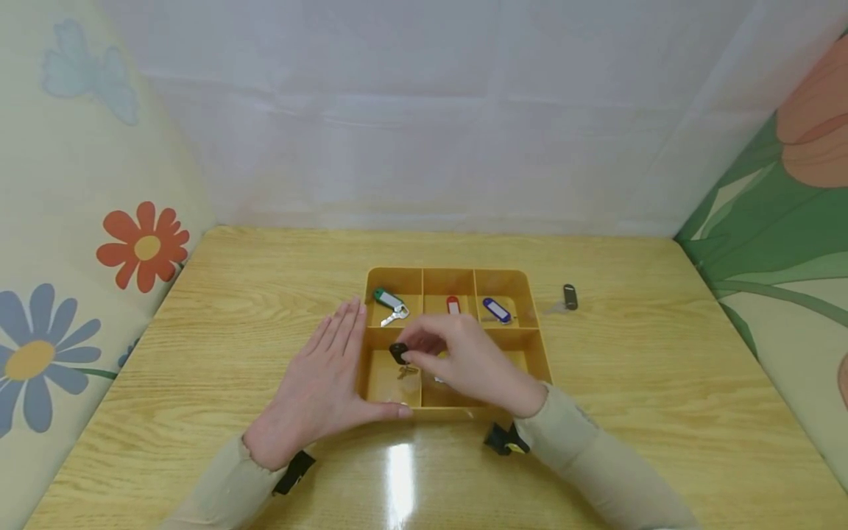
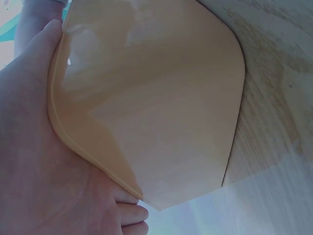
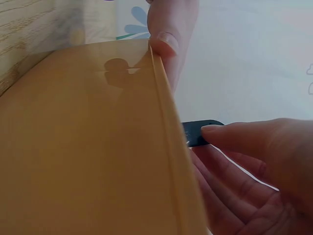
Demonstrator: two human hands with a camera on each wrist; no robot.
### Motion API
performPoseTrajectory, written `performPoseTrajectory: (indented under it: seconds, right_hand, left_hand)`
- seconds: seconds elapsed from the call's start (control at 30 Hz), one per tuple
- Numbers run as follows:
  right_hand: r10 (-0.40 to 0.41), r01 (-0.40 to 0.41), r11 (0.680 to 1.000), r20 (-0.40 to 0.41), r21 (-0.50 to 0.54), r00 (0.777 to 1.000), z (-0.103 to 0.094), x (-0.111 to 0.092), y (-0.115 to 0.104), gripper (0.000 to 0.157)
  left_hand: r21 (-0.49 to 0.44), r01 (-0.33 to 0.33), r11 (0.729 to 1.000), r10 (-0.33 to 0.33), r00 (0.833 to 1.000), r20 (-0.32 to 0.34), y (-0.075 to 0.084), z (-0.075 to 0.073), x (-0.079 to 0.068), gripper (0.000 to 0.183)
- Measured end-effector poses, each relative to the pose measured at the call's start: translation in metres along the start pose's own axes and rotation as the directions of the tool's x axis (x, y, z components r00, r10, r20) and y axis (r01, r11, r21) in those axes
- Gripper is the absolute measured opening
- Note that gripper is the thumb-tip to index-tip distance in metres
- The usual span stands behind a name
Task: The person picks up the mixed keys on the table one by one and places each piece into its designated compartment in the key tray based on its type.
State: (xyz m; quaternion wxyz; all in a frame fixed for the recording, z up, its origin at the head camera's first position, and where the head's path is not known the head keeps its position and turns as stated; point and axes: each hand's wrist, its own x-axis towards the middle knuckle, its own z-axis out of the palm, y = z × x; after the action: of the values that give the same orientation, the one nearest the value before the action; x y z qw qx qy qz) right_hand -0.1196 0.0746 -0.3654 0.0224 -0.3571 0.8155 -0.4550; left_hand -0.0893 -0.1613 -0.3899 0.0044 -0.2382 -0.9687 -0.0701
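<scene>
A yellow compartment tray point(image 1: 477, 414) sits on the table before me. My left hand point(image 1: 321, 383) rests along its left side with straight fingers, the thumb lying on the front rim. Above the front left compartment, my right hand point(image 1: 467, 361) pinches a black key tag point(image 1: 398, 352) between thumb and fingers; a brassy key point(image 1: 407, 372) shows just below it. In the right wrist view the tray's wall partly hides this black tag point(image 3: 194, 133). A green key tag point(image 1: 387, 297), a red one point(image 1: 453, 305) and a blue one point(image 1: 497, 310) lie in the three back compartments.
Right of the tray, another black key tag point(image 1: 570, 297) with a key lies on the wooden table point(image 1: 662, 353). Something small and pale is in the front right compartment, mostly covered by my right hand. A white sheet hangs behind, with flowered panels at both sides.
</scene>
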Motion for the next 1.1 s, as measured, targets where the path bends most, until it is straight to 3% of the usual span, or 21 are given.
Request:
performPoseTrajectory:
  seconds: [0.2,0.47,1.1]
  right_hand:
    - [0.014,-0.014,1.000,0.001,0.000,1.000,0.0023,0.0008,0.0013,0.018]
    - [0.027,-0.027,0.999,-0.029,-0.018,0.999,0.0037,0.0030,0.0031,0.034]
    - [0.049,-0.050,0.998,-0.051,-0.022,0.998,-0.0024,-0.0021,0.0027,0.034]
  left_hand:
    - [0.003,0.000,1.000,0.000,1.000,0.003,0.0000,-0.0004,0.0004,0.146]
    - [0.004,0.001,1.000,-0.001,1.000,0.005,-0.0001,-0.0005,0.0006,0.147]
    - [0.005,0.014,1.000,-0.014,1.000,0.020,0.0005,-0.0010,0.0007,0.146]
